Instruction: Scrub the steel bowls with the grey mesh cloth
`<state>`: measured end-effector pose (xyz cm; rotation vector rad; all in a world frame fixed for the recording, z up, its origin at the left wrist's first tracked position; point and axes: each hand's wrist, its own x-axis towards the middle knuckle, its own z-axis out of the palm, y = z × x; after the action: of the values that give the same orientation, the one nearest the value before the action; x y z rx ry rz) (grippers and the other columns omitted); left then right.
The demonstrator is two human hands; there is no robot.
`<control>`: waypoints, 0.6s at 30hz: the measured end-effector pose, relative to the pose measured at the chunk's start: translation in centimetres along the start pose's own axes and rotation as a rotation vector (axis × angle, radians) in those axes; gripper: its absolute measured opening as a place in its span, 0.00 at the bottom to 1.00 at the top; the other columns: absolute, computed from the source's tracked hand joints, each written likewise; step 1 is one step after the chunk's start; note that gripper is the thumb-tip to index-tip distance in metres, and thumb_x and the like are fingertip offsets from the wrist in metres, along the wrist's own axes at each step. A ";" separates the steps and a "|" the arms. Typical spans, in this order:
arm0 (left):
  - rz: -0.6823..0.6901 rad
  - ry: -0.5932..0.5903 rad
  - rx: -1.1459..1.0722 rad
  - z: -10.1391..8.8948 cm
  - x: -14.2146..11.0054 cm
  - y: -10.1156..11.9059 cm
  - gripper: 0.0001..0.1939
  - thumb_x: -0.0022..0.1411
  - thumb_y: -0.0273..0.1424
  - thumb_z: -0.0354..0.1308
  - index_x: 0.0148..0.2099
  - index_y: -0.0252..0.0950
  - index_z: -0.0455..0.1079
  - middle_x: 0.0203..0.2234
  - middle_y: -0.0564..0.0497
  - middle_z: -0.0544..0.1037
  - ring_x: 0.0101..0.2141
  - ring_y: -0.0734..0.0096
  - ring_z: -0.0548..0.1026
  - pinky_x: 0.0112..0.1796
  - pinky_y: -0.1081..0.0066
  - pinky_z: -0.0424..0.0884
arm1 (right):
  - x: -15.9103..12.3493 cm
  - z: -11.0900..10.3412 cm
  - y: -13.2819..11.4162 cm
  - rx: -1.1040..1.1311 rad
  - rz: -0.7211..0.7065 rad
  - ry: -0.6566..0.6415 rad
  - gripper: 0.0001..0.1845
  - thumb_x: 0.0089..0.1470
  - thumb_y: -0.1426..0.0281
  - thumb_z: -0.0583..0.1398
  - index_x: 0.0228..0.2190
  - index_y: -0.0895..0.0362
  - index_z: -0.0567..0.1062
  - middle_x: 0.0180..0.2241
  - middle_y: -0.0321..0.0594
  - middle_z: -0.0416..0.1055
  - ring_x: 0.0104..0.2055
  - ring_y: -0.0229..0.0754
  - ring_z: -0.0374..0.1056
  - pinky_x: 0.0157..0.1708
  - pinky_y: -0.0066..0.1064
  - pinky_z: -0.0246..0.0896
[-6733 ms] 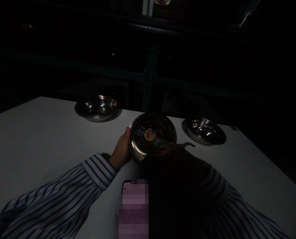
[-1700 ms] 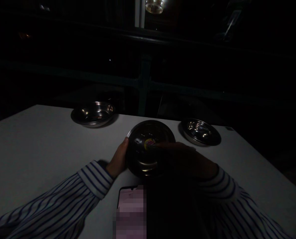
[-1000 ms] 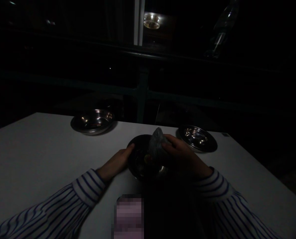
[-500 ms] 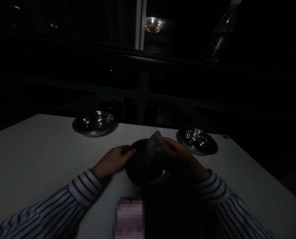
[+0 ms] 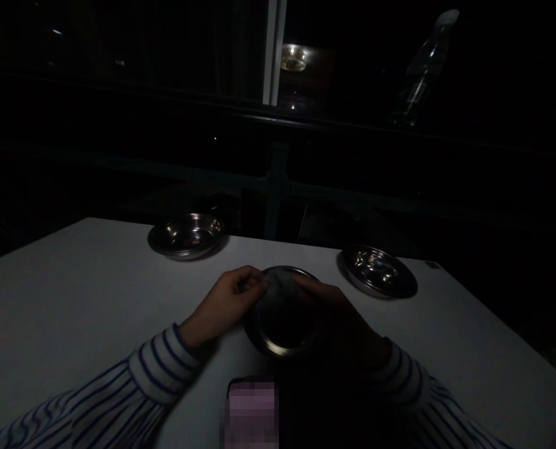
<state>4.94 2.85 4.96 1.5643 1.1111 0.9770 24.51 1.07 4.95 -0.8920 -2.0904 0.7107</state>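
The scene is very dark. A steel bowl sits on the white table right in front of me, between my two hands; a bright ring shows low on it. My left hand is at the bowl's left rim with its fingers curled and pinched onto the edge. My right hand lies in deep shadow over the bowl's right side, fingers bent around it. A faint grey patch at the far rim between my fingertips may be a cloth; I cannot tell. Both my sleeves are blue-and-white striped.
Two more steel bowls stand at the table's far edge, one at the left and one at the right. A blurred-out phone lies near me, by the front edge. Behind the table are dark railings and a bottle.
The bowl, earlier tilted with its stickered inside toward me, has come down and the sticker is out of sight. The grey cloth raised in my right hand no longer sticks up. My left fingers have curled onto the rim.
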 end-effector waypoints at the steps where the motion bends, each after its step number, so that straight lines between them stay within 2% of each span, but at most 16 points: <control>1: -0.021 -0.003 -0.084 0.1 -0.1 0.1 0.13 0.55 0.39 0.54 0.34 0.33 0.69 0.24 0.53 0.72 0.27 0.72 0.70 0.29 0.73 0.65 | -0.1 0.2 0.3 -0.094 -0.051 0.000 0.20 0.59 0.68 0.49 0.52 0.56 0.65 0.51 0.44 0.65 0.53 0.42 0.62 0.53 0.36 0.57; 3: -0.043 -0.037 -0.221 0.2 -0.2 0.4 0.16 0.57 0.41 0.52 0.38 0.33 0.69 0.27 0.51 0.73 0.31 0.70 0.72 0.33 0.71 0.67 | -0.2 0.6 1.0 -0.251 -0.123 -0.012 0.22 0.58 0.69 0.50 0.54 0.56 0.63 0.54 0.46 0.62 0.56 0.42 0.58 0.53 0.36 0.57; 5: -0.055 -0.064 -0.277 0.2 -0.3 0.6 0.16 0.54 0.38 0.56 0.42 0.33 0.68 0.30 0.51 0.74 0.33 0.70 0.73 0.36 0.71 0.67 | -0.3 0.6 1.5 -0.316 -0.145 -0.039 0.23 0.58 0.69 0.51 0.55 0.55 0.61 0.56 0.45 0.58 0.57 0.42 0.56 0.53 0.36 0.57; 9: -0.079 -0.036 -0.273 0.3 -0.2 0.4 0.18 0.48 0.31 0.62 0.44 0.35 0.67 0.28 0.54 0.73 0.29 0.74 0.72 0.32 0.74 0.66 | -0.2 0.4 1.4 -0.165 -0.052 -0.070 0.26 0.56 0.65 0.54 0.56 0.55 0.59 0.58 0.45 0.57 0.58 0.44 0.55 0.55 0.38 0.54; 12: -0.058 -0.036 -0.244 0.3 0.0 0.2 0.17 0.48 0.29 0.60 0.42 0.35 0.68 0.30 0.52 0.74 0.30 0.74 0.73 0.33 0.73 0.67 | -0.1 0.3 1.0 -0.041 0.070 -0.020 0.26 0.56 0.63 0.54 0.54 0.57 0.61 0.55 0.45 0.62 0.56 0.43 0.58 0.55 0.37 0.55; 14: -0.022 -0.031 -0.164 0.2 0.2 -0.1 0.16 0.49 0.31 0.59 0.42 0.34 0.67 0.31 0.50 0.75 0.31 0.71 0.74 0.34 0.71 0.67 | -0.1 0.3 1.1 -0.065 0.101 0.013 0.23 0.56 0.63 0.53 0.53 0.56 0.63 0.52 0.44 0.65 0.54 0.43 0.61 0.53 0.38 0.57; 16: 0.031 0.044 -0.010 -0.2 0.4 -0.7 0.16 0.52 0.35 0.56 0.43 0.34 0.67 0.31 0.48 0.76 0.32 0.68 0.74 0.34 0.70 0.68 | -0.2 0.2 1.5 -0.145 0.073 0.029 0.21 0.57 0.64 0.53 0.52 0.55 0.65 0.50 0.43 0.67 0.52 0.42 0.63 0.52 0.38 0.59; 18: 0.072 0.209 0.197 -0.8 0.8 -1.5 0.19 0.54 0.40 0.53 0.44 0.33 0.68 0.32 0.47 0.77 0.32 0.66 0.74 0.33 0.68 0.67 | -0.1 0.1 2.0 -0.255 0.015 0.036 0.19 0.57 0.66 0.52 0.50 0.55 0.67 0.49 0.42 0.69 0.51 0.41 0.65 0.50 0.37 0.60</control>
<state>4.10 4.05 3.77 1.6980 1.3367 1.1274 25.20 2.22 3.42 -1.0519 -2.1760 0.4375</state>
